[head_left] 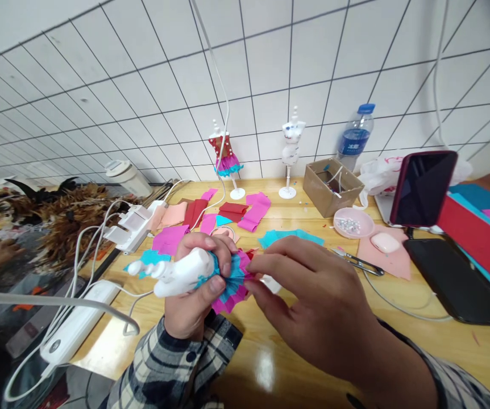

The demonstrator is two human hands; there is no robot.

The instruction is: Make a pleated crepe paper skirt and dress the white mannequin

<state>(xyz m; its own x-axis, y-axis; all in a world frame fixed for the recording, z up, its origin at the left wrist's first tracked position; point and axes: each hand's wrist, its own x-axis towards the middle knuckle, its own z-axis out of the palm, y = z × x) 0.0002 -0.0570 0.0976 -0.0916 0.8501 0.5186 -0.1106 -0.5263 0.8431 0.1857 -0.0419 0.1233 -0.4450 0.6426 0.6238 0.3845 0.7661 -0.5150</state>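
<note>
Centre: the left hand (196, 298) clasps a white plastic mannequin (185, 271), thumb pressing its blue-magenta pleated paper skirt (235, 278); the right hand (317, 298) pinches the hem, partly hidden. Upper right: clear blue-capped bottle (361, 122), label (353, 142) reading 冰, rest blurred.

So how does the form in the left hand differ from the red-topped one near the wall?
Pose: the held form is tipped nearly sideways in the left hand; the red-topped form stands on its base.
Bust: the held form's is white where visible; the red-topped form's is mostly covered in red.
Colours: the held form's skirt is blue edged magenta; the red-topped form's is magenta edged blue.
Shared: white knobbed necks, ruffled skirts.
</note>
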